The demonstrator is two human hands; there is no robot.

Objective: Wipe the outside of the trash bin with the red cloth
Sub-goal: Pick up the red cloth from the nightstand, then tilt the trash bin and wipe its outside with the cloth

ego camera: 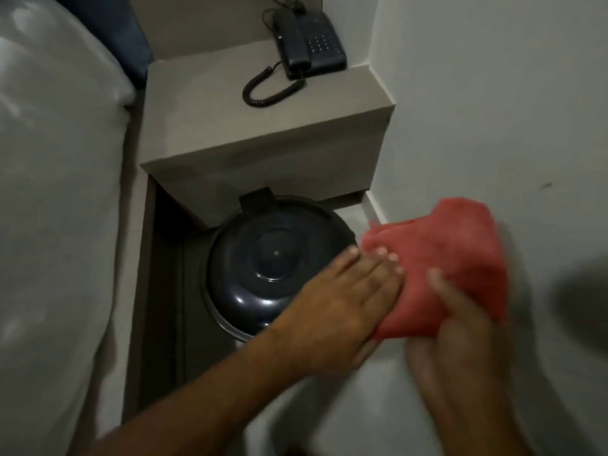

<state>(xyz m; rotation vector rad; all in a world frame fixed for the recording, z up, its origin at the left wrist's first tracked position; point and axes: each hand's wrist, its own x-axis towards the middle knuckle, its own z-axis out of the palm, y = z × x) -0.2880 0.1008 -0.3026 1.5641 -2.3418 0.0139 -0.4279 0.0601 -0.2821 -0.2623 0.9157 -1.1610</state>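
Note:
A round trash bin (263, 258) with a shiny dark domed lid stands on the floor, half tucked under the nightstand. Only its lid shows from above. The red cloth (441, 268) is held in the air to the right of the bin, near the white wall. My right hand (460, 327) grips the cloth from below, thumb on top. My left hand (342, 304) lies flat with fingers together, its fingertips resting on the cloth's left edge; its palm covers the bin lid's right rim. Both hands are motion-blurred.
A grey nightstand (230, 126) overhangs the bin's back and carries a dark corded telephone (306, 41). A bed with white bedding (56, 192) fills the left side. A white wall (493, 93) closes the right. The bin sits in a narrow gap between them.

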